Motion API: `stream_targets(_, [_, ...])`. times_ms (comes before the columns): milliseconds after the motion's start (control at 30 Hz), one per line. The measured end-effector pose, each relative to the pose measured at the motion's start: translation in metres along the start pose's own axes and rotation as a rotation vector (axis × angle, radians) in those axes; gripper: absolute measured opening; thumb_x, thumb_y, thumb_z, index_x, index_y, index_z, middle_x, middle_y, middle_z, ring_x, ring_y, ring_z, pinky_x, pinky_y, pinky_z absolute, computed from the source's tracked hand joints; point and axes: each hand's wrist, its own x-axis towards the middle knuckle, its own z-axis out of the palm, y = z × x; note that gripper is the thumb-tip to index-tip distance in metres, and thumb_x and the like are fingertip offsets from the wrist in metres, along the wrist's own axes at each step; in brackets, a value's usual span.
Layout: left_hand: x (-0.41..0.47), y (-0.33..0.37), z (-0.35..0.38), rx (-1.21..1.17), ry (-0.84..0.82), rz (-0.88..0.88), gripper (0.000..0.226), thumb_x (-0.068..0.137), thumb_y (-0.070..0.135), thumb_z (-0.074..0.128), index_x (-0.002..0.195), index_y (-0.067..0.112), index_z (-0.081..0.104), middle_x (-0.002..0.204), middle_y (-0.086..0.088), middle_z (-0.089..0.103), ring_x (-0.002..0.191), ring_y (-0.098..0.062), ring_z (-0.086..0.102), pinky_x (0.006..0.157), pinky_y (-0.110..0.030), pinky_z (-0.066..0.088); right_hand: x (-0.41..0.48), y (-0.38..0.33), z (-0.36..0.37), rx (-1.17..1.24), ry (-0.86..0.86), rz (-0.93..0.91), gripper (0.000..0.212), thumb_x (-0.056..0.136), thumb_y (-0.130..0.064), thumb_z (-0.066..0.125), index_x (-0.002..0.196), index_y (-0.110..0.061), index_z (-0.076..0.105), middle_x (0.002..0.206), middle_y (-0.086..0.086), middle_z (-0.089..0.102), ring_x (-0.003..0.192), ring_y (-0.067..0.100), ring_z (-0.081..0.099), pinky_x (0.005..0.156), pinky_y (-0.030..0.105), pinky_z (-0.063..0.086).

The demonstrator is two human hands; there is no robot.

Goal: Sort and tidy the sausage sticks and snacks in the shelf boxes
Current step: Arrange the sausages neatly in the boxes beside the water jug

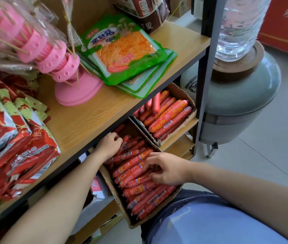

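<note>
**Both hands down in the near sausage box**

Nearest, right hand (pixel 166 169) laid over thin red film-wrapped sausage sticks (pixel 136 189), heaped in an open brown cardboard box (pixel 115 196) on the lower shelf (pixel 178 138). Fingers bent onto the pile; grip or mere touch impossible to tell. Further in, left hand (pixel 109 144) curled tight among the sticks at the box's back, seemingly clamped on a few.

Hands apart, one toward each end of the box.

Probably light, firm yet bendy, slick in the film and quick to roll. Best gathered by the bunch around the middle, not by the crimped ends.

Beyond, thicker red sausages (pixel 167 117) in a second cardboard box (pixel 178 128). Above, on the pale wooden shelf board (pixel 87 117), red snack packets (pixel 25 152) and green snack pouches (pixel 125 50).
</note>
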Motion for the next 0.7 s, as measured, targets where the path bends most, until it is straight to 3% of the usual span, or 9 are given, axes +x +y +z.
stream_targets(67, [-0.004,-0.004,0.0,0.074,-0.192,0.03,0.052,0.089,0.04,0.055,0.134,0.013,0.053,0.135,-0.003,0.05,0.125,-0.025,0.049,0.101,-0.036,0.043,0.001,0.001,0.0,-0.008,0.007,-0.006,0.03,0.09,-0.023,0.062,0.12,-0.023,0.066,0.118,-0.005,0.055,0.107,0.012,0.055,0.097,0.027,0.044])
stream_targets(167, [-0.007,-0.015,0.004,0.143,-0.175,-0.006,0.067,0.088,0.044,0.059,0.146,0.016,0.039,0.146,-0.007,0.037,0.134,-0.027,0.039,0.11,-0.043,0.039,0.002,0.001,0.001,-0.016,0.001,-0.002,0.03,0.091,-0.024,0.063,0.12,-0.023,0.066,0.118,-0.004,0.055,0.106,0.013,0.055,0.096,0.025,0.044])
stream_targets(300, [-0.01,-0.02,0.009,0.158,-0.183,-0.004,0.061,0.094,0.046,0.054,0.146,0.015,0.041,0.144,-0.008,0.042,0.128,-0.027,0.047,0.104,-0.038,0.042,0.002,0.001,0.002,-0.019,-0.002,-0.005,0.03,0.091,-0.026,0.062,0.12,-0.024,0.066,0.118,-0.006,0.055,0.107,0.012,0.055,0.097,0.027,0.045])
stream_targets(400, [-0.016,-0.016,0.007,0.014,-0.35,0.012,0.051,0.091,0.037,0.059,0.138,0.023,0.046,0.138,-0.004,0.042,0.12,-0.021,0.048,0.093,-0.03,0.043,0.002,0.001,0.001,-0.012,-0.005,0.0,0.03,0.09,-0.026,0.062,0.12,-0.025,0.066,0.119,-0.007,0.054,0.107,0.012,0.055,0.098,0.027,0.045])
stream_targets(467, [-0.019,-0.017,0.008,0.057,-0.447,0.042,0.05,0.088,0.027,0.062,0.135,0.028,0.045,0.14,-0.002,0.033,0.126,-0.02,0.042,0.099,-0.031,0.042,0.002,0.002,0.002,-0.014,-0.004,-0.001,0.03,0.09,-0.026,0.062,0.12,-0.025,0.066,0.118,-0.007,0.054,0.108,0.012,0.055,0.099,0.029,0.046])
stream_targets(567, [-0.02,-0.021,0.01,0.168,-0.377,0.112,0.051,0.09,0.03,0.066,0.137,0.029,0.046,0.144,-0.003,0.034,0.131,-0.023,0.041,0.107,-0.032,0.039,0.001,0.002,0.002,-0.011,-0.007,-0.005,0.03,0.091,-0.026,0.061,0.12,-0.025,0.065,0.117,-0.009,0.053,0.108,0.012,0.055,0.099,0.03,0.046])
stream_targets(700, [-0.017,-0.026,0.015,0.12,-0.29,0.11,0.056,0.088,0.032,0.071,0.139,0.024,0.048,0.141,-0.001,0.05,0.124,-0.021,0.052,0.101,-0.031,0.044,0.002,0.001,0.001,-0.008,-0.002,-0.01,0.03,0.091,-0.025,0.061,0.12,-0.024,0.066,0.115,-0.011,0.052,0.108,0.011,0.054,0.099,0.029,0.046])
